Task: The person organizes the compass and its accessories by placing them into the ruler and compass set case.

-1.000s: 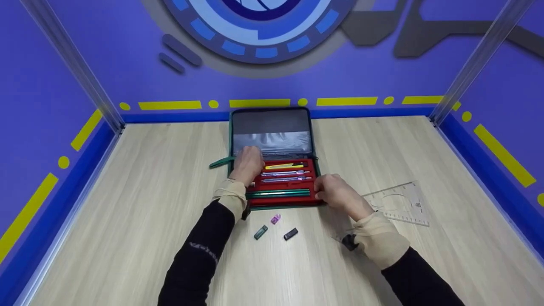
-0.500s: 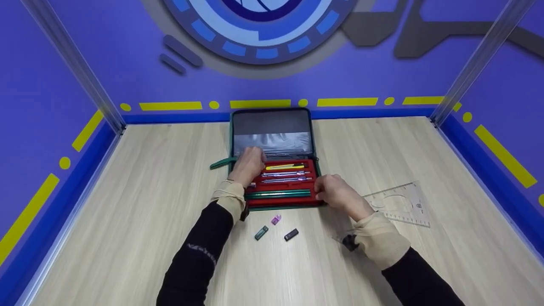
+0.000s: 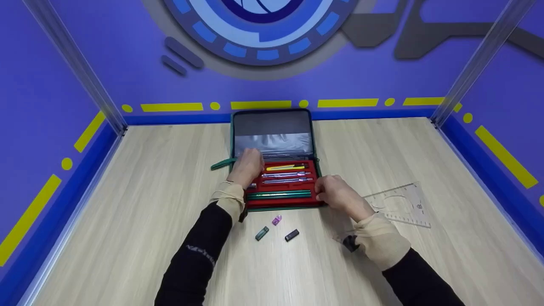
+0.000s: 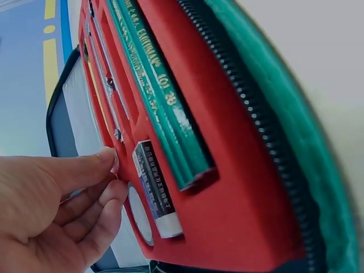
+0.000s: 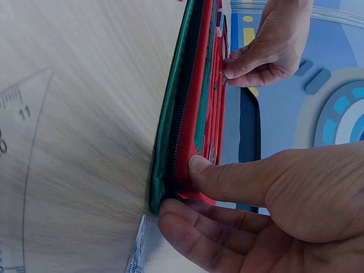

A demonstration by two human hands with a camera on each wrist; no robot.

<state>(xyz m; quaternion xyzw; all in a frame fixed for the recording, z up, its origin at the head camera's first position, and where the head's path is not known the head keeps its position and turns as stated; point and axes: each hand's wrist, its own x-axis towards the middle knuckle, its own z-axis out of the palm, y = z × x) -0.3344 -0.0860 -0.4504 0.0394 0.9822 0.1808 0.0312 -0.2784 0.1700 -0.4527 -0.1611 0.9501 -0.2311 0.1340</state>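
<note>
An open zip case stands with its grey lid [image 3: 272, 125] against the back wall. Its red tray [image 3: 312, 200] holds two green pencils [image 3: 280, 194], metal drawing tools [image 3: 287, 174] and a yellow tool [image 3: 284, 167]. My left hand [image 3: 246, 166] is at the tray's left end, thumb and forefinger pinching the end of a metal tool [image 5: 224, 73]. A small labelled box [image 4: 153, 187] lies just beside those fingers [image 4: 108, 162]. My right hand [image 3: 338, 193] grips the case's front right corner, thumb [image 5: 199, 165] on the red tray, fingers under the green edge [image 5: 170, 131].
In front of the case lie three small pieces: green [image 3: 262, 233], purple [image 3: 276, 219] and black [image 3: 291, 235]. A clear plastic set square [image 3: 399, 204] lies right of my right hand. A green strap [image 3: 222, 163] sticks out left of the case. Blue walls close in the table.
Both hands and the case stay where they were; only the head view has shifted slightly.
</note>
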